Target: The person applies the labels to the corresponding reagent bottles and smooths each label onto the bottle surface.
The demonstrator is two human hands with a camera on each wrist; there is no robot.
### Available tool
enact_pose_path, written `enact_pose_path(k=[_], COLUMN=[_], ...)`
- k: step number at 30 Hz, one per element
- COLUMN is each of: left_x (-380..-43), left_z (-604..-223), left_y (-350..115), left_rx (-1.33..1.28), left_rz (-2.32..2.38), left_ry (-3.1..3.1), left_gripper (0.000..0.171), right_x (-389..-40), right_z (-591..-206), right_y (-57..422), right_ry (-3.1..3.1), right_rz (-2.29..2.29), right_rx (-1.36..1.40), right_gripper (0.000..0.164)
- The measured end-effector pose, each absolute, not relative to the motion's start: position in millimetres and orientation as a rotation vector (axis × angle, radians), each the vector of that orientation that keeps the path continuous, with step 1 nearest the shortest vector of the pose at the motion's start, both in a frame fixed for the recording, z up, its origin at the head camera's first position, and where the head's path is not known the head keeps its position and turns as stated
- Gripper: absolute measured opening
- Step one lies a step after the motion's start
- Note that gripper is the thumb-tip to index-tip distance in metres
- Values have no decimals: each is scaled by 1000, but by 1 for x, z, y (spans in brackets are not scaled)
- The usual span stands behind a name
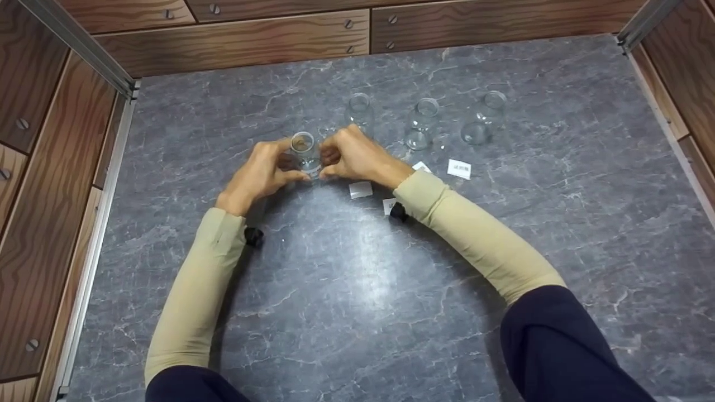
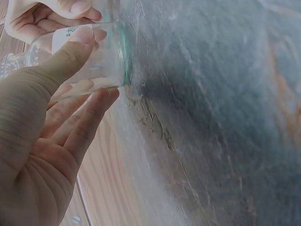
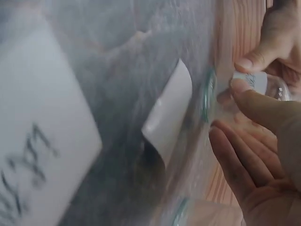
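Clear glass: a small bottle [image 1: 309, 162] stands between both hands, left of centre on the worktop [image 1: 335, 312].

Head view: left hand [image 1: 257, 170] holds one side, right hand [image 1: 357, 156] curves in at the other. Three more bottles [image 1: 423, 124] off to the right; paper slips [image 1: 459, 168] lie nearer.

Left wrist: fingers closed to the bottle's width, thumb flat on a white label [image 2: 63, 38], fingertips against the glass near the base.

Right wrist: thumb at the label's edge, fingers fairly straight and reaching behind the bottle; how hard they press, cannot tell. One slip curls up off the worktop close by.

Handling, my guess: light, rigid, smooth enough to slide, breakable if knocked. Best held around the wide body, thumb opposite fingers, evenly; narrower neck looks poorer for steadying. Label probably thin and limp, best smoothed with a thumb.
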State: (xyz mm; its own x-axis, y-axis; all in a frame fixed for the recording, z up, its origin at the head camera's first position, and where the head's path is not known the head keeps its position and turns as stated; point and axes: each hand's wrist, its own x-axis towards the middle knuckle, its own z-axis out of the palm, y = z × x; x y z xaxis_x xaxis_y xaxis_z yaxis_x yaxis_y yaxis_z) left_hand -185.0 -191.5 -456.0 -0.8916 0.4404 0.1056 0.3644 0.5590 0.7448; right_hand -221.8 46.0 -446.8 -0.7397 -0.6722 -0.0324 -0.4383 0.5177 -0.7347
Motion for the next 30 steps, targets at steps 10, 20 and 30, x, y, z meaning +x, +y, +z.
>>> enact_pose_path(k=[10, 20, 30], left_x=[-184, -184, -181], left_z=[-454, -455, -459], left_y=[-193, -193, -188], left_rx=[674, 644, 618], left_rz=[1267, 1294, 1273], left_ry=[2689, 2659, 2684], left_gripper=[57, 56, 68], right_x=[-216, -225, -223], right_z=[-451, -452, -444], right_y=[33, 42, 54], right_ry=[2594, 2491, 2443], right_rz=[-1070, -1104, -1063], right_rx=[-882, -1000, -944], right_gripper=[40, 30, 40])
